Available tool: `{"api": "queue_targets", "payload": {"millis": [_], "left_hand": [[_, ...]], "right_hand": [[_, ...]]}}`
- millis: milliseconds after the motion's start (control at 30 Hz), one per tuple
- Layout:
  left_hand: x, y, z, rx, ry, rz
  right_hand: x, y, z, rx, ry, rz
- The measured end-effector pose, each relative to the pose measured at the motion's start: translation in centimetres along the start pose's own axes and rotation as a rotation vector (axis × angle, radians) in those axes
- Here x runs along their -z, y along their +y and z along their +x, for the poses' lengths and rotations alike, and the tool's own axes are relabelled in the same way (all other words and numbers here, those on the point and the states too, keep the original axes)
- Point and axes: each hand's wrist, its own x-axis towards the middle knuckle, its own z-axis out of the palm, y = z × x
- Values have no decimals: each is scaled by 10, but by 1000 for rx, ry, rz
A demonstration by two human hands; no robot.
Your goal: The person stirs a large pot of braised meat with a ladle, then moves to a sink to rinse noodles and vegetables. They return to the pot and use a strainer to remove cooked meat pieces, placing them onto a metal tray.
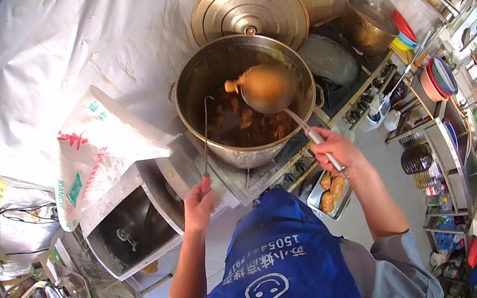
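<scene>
Before me stands a large metal stockpot [250, 154] with meat pieces [244, 118] in dark liquid. My right hand [334, 148] grips the metal handle of a round ladle or skimmer [269, 103], blurred, over the pot. A browned piece of meat [232, 86], apparently poultry, sticks out past its left rim. My left hand [200, 203] holds a long metal hook [207, 146] by its red grip. The hook's bent tip is over the pot's left inside. Below my right hand, a metal tray [335, 215] carries several browned pieces [328, 200].
A round metal lid [248, 3] leans behind the stockpot. Right of it are a dark pan [330, 58] and another metal pot [369, 23]. On the left, a white printed sack [105, 145] adjoins a dark sink-like basin [135, 229]. Shelving [449, 151] stands at right.
</scene>
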Motion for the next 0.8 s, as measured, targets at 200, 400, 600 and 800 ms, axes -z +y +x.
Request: {"api": "queue_targets", "payload": {"millis": [200, 400, 600, 800], "left_hand": [[1, -6, 5, -22, 3, -71], [-2, -9, 4, 4, -13, -48], [1, -7, 4, -10, -1, -44], [-6, -8, 2, -3, 19, -57]], "right_hand": [[-10, -28, -26, 128, -35, -81], [15, 12, 17, -8, 57, -52], [5, -1, -9, -45, 57, -34], [-5, -23, -23, 115, -40, -45]]}}
